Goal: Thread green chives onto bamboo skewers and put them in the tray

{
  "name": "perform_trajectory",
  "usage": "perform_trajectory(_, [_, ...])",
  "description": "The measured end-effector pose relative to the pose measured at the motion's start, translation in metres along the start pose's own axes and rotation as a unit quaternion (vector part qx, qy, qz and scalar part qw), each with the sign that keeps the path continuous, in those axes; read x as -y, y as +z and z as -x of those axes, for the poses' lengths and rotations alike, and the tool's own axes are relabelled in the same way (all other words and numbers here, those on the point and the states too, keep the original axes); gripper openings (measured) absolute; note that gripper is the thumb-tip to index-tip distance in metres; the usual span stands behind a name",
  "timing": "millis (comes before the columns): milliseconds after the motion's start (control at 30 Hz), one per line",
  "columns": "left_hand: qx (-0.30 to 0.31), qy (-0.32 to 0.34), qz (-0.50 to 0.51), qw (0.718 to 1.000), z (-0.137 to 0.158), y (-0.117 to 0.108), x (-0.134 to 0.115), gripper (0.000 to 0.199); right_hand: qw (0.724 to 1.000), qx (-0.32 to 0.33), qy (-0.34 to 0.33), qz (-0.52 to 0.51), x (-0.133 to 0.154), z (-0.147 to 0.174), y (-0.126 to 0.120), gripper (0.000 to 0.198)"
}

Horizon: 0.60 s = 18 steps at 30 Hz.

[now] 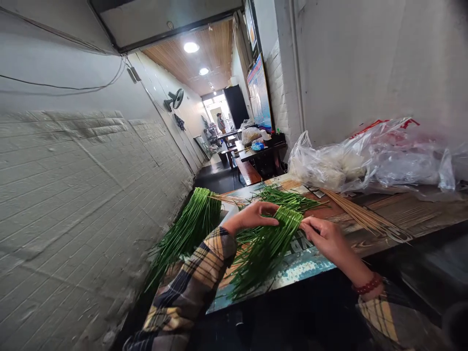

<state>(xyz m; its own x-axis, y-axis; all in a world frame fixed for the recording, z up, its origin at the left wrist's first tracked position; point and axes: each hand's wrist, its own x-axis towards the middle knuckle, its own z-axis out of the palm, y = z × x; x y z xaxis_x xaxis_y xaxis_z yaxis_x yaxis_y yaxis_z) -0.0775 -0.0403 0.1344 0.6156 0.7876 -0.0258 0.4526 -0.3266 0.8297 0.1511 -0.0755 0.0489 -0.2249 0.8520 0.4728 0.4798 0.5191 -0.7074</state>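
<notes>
A flat row of green garlic chives [272,248] hangs between my hands over the table, its pale cut ends at the top and the leaves trailing toward me. At its left edge, my left hand [252,217] curves with thumb and fingers around the cut ends. My right hand [325,236] is closed in a pinch at the right edge, where a bamboo skewer seems to run through the stalks; the fingers hide most of it. Loose chives [288,197] lie just behind. To the left, a thick stack of skewered chives [199,214] hangs over the table's edge.
Bare bamboo skewers [360,214] lie in a bundle on the right of the wooden table [420,214]. Clear plastic bags [369,158] stand behind them by the wall. A brick wall [73,204] runs along the left. Farther back are another table [252,153], a bench and a distant person.
</notes>
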Motion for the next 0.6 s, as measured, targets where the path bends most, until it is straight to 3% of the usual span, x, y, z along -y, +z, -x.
perform_trajectory(100, [0.002,-0.005,0.117,0.993,-0.001,0.023,0.014,0.042,1.000,0.003,-0.002,-0.001,0.001,-0.002,0.004,0.032])
perform_trajectory(233, [-0.058,-0.037,0.198,0.978,-0.003,0.039,0.027,0.043,1.000,-0.007,-0.003,0.003,0.004,-0.005,0.009,0.033])
perform_trajectory(467, [-0.097,-0.030,0.248,0.963,0.009,0.023,0.020,0.043,0.999,0.031,-0.043,0.011,0.010,-0.018,0.004,0.033])
perform_trajectory(600, [-0.121,0.007,0.286,0.951,0.022,0.019,0.018,0.043,0.993,-0.006,-0.112,0.047,0.021,-0.029,-0.005,0.031])
